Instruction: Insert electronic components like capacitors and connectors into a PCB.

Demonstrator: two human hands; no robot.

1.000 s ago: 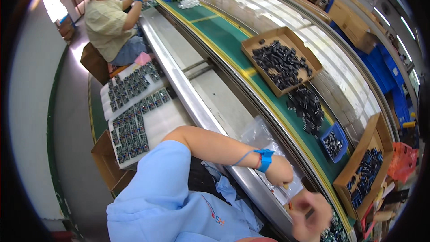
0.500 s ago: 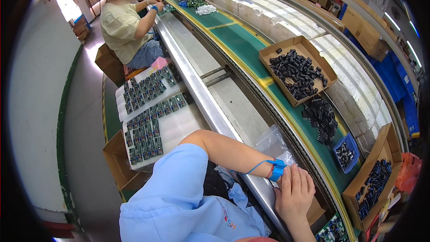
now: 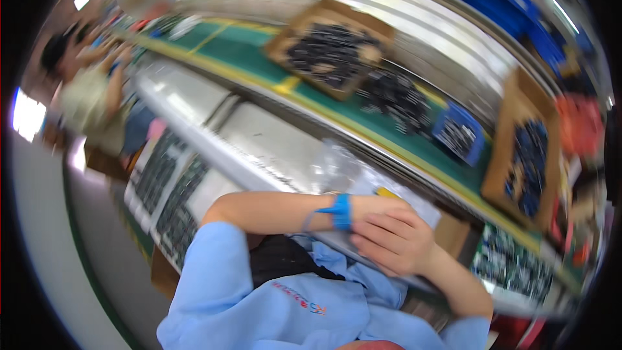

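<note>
My left forearm reaches across in front of me, with a blue wrist strap [image 3: 342,212] and its cord at the wrist. Most of my left hand [image 3: 374,205] lies under my right hand, so its fingers are hidden. My right hand [image 3: 395,241] rests over it, fingers laid out flat and slightly apart, with no part or tool visible in them. Both hands are at the metal edge of the bench. Just beyond them lie a clear plastic bag [image 3: 337,165] and a small yellow item [image 3: 387,193], too blurred to name.
Cardboard boxes of black parts [image 3: 285,61] and dark blue parts [image 3: 497,172] flank a loose black pile [image 3: 395,100] and a blue tray [image 3: 478,149] on the green line. Circuit boards [image 3: 512,262] lie right, more [image 3: 172,220] left. A co-worker [image 3: 91,100] sits far left.
The view has swung to the right and is blurred, so the boxes appear further left and more boards show at the right. My hands stay laid together.
</note>
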